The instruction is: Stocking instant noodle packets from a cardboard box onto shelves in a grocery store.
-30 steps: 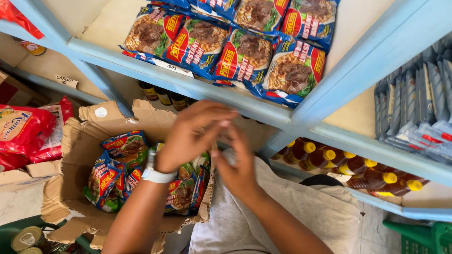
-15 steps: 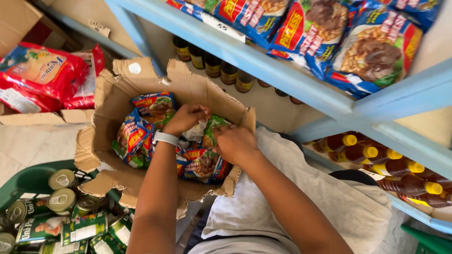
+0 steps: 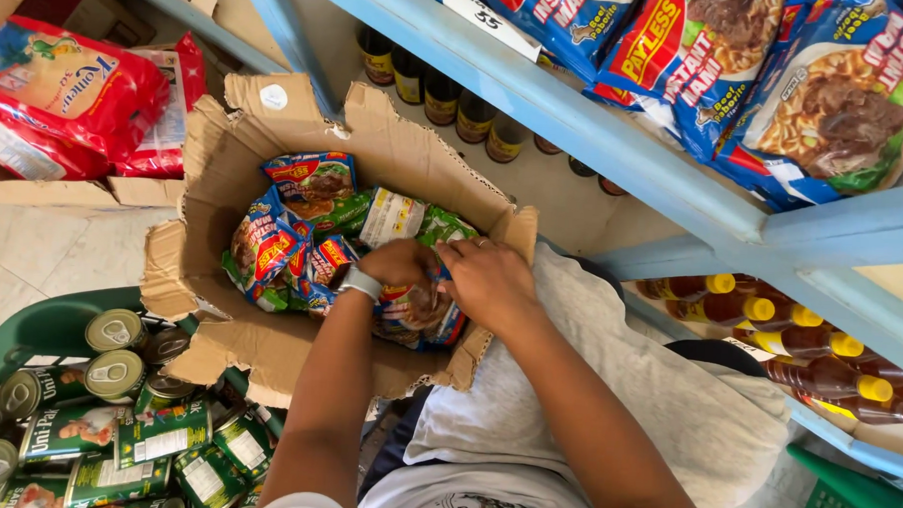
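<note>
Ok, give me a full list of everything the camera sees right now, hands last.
cardboard box: one, brown, torn flaps, centre floor
noodle packets: several, multicoloured, inside box
shelf packets: several, blue-red, top shelf
dark bottles: a row, behind the box
yellow-capped bottles: several, brown, lower right shelf
cans: many, green labels, green crate bottom left
red bags: a few, upper left
left hand: watch on wrist, on packets
right hand: fingers gripping packets

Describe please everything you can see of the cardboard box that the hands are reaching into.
The cardboard box is plain brown corrugated board, open at the top, with torn, ragged flaps bent outward. It sits tilted on the person's lap, beside a green crate of tins and below the blue shelf. It holds colourful noodle packets. The left hand and the right hand both grip packets inside it.
</note>
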